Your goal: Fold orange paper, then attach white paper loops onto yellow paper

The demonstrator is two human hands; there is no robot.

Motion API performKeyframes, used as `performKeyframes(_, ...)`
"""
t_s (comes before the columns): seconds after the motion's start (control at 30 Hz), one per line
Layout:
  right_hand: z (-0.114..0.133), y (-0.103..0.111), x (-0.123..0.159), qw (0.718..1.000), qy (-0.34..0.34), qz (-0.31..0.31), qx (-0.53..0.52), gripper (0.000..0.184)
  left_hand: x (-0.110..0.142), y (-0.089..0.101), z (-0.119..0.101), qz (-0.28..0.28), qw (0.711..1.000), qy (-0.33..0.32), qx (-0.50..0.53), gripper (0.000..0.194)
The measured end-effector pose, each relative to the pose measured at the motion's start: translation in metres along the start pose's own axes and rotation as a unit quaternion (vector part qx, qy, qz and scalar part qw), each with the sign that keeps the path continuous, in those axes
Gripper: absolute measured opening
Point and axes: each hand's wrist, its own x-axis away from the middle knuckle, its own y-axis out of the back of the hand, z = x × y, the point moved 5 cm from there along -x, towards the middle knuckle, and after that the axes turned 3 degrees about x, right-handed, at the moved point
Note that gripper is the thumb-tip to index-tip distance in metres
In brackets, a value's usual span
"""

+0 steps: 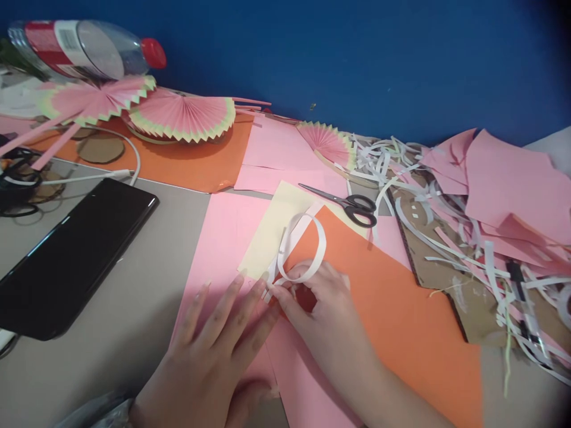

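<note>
— Phone [78, 261], black, one: lies at far left on the tabletop [147, 238], apart from the paper, I suppose to leave the middle free.

— And behind it?

— Bottle [104, 47], clear, red-capped, on its side. Beside it, pleated fans [185, 116], pink with yellow-green edges; pushed to the back, I judge, to spare their folds.

— Now the hands?

— Left hand [205, 362]: fingers spread, grasping nothing, laid over the pink sheet [232, 226], its forefinger beside the strip's ends. From my distant seat I read it as a steadying weight.

— The strip itself?

— White paper strip [322, 241], one, curled into a loop in front of the pale yellow sheet [267, 220]. Right hand [332, 315] pinches it low between thumb and finger, which would explain why the curve stays up.

— Further right?

— Scissors [343, 201], blades together, handles rightward, near enough to the right hand for a short reach. Orange sheet [401, 309], beneath that hand, as a working surface, I think. Last, cardboard [475, 318] strewn with loose strips [383, 160], and a pen [517, 279] among them; scraps gathered aside, by my guess.
</note>
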Motion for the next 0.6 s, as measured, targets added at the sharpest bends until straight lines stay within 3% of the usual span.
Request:
performKeyframes(0.4,0.0,-0.0021,0.0018,0.999,0.018,-0.023,0.027,0.016,0.0042,-0.0002,0.0012,0.013,1.0,-0.022,-0.009,0.063)
performKeyframes(0.6,0.0001,-0.0012,0.003,0.999,0.021,-0.024,0.029,0.015,0.0016,-0.0006,0.001,-0.001,1.0,0.002,0.009,0.064)
